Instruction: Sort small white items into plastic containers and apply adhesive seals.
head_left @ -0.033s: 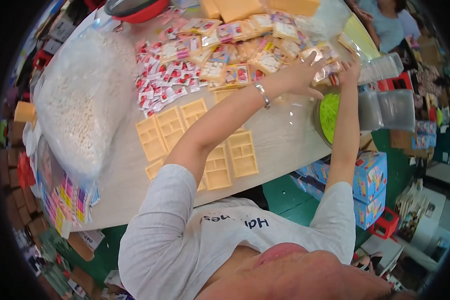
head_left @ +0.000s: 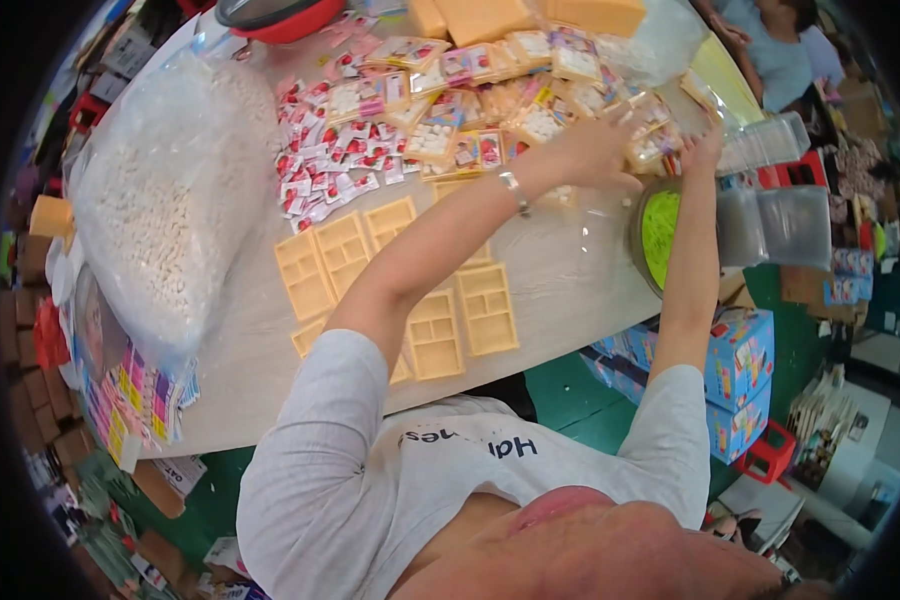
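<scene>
At the right end of the pile of filled trays, my left hand reaches in palm down, its thumb held apart and its fingertips blurred against the wrappers. Just right of it, my right hand has its fingers bent in at the edge of a clear-wrapped tray; what they grip is unclear. Below both hands stands a round tub with bright green contents, partly covered by my right forearm. Empty yellow compartment trays lie in rows under my left forearm.
A big clear bag of small white pieces fills the table's left. Red-and-white sachets lie heaped behind the empty trays. Clear plastic containers stand at the right edge, above blue printed boxes. Another person sits at the far right.
My left hand has drawn slightly down and back, and its spread fingers now reach less far over the wrapped trays. My right hand has barely moved.
</scene>
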Tool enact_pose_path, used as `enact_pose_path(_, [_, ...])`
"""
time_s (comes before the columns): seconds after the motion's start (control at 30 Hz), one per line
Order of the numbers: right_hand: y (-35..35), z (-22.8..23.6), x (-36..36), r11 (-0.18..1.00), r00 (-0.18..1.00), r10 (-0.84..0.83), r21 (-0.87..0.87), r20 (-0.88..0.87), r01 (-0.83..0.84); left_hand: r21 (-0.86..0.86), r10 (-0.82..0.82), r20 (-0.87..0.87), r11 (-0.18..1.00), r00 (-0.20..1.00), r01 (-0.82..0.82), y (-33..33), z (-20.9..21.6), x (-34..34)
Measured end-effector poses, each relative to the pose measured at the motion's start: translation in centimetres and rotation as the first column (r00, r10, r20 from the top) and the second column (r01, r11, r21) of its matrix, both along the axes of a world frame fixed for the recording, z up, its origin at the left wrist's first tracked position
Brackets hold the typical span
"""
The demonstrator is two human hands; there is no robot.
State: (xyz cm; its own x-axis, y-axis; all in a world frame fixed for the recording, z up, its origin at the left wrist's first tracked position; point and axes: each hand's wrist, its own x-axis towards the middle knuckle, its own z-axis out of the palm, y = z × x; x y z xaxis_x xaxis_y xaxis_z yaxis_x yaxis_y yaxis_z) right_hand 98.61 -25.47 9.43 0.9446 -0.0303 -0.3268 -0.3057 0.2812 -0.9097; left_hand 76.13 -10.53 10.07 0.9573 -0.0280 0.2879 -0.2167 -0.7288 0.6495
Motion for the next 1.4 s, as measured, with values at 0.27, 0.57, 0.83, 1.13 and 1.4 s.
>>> enact_pose_path(0.27, [11.3,-0.2,-10.7,0.617,0.317,0.75,-0.786,0.58,-0.022,0.611,0.537,0.087,0.637,0.839,-0.47,31.3,-6.3,-17.2])
enact_pose_path(0.57, [32.6,-3.0,-17.4,-0.009,0.082,0.997,-0.989,0.003,0.145,0.65,0.547,-0.286,0.714,0.787,-0.259,30.9,-7.7,-14.5])
enact_pose_path(0.83, [36.3,-5.4,-18.3,0.032,0.265,0.948,-0.882,0.175,0.47,0.358,0.39,-0.253,0.888,0.885,-0.289,30.7,-4.2,-17.5])
enact_pose_path(1.13, [38.1,-7.2,-14.9,0.089,0.21,0.949,-0.835,0.237,0.542,0.119,0.337,-0.268,0.941,0.903,-0.316,28.3,-4.4,-17.4])
enact_pose_path(1.4, [36.2,-2.4,-17.3,0.176,0.065,0.971,-0.87,0.231,0.461,-0.16,0.624,-0.322,0.705,0.711,-0.691,30.2,-7.9,-18.6])
